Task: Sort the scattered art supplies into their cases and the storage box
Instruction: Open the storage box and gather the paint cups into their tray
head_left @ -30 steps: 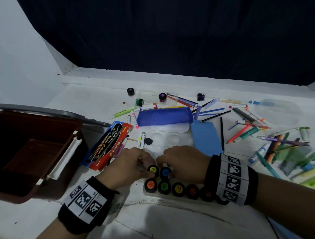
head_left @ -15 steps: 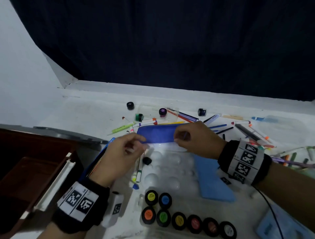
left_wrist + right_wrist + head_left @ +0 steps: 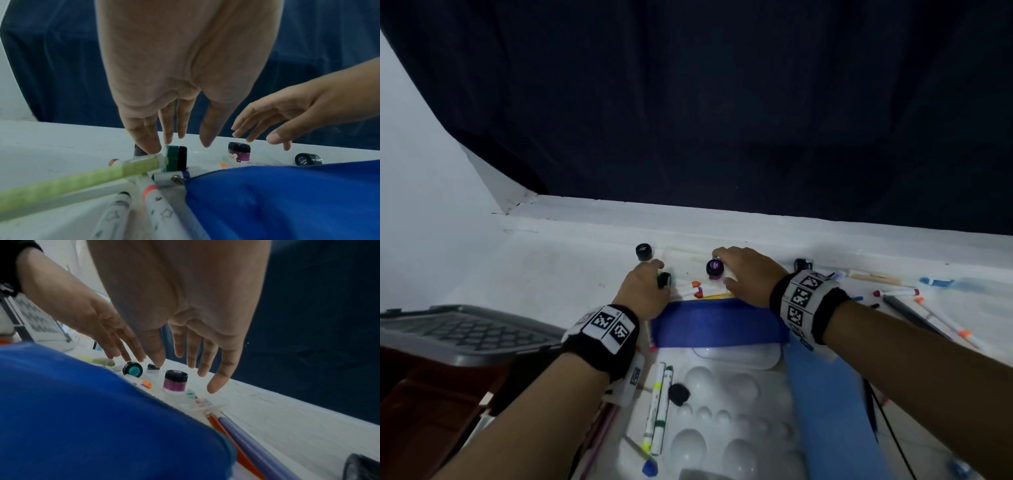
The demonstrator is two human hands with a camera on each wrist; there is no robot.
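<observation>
A green paint pot (image 3: 664, 280) (image 3: 174, 158) (image 3: 132, 369) lies on its side on the white floor beyond the blue zip pouch (image 3: 717, 323) (image 3: 287, 199) (image 3: 92, 418). My left hand (image 3: 654, 277) (image 3: 176, 142) hovers over it with fingers spread, one fingertip (image 3: 149, 148) down beside the pot. A purple paint pot (image 3: 714, 268) (image 3: 239, 154) (image 3: 175, 381) stands upright to its right. My right hand (image 3: 722, 270) (image 3: 195, 368) is spread just above and behind it, holding nothing.
A black pot (image 3: 643, 251) stands farther back, another (image 3: 803, 264) lies at the right. Markers (image 3: 897, 293) are scattered on the right and around the pouch. A white palette (image 3: 722, 411), a blue lid (image 3: 825, 394) and the brown storage box (image 3: 431, 394) lie nearer me.
Both hands left the tray of paint pots, passed over the blue pouch, and now reach beyond it to the loose green and purple pots. The view has shifted forward.
</observation>
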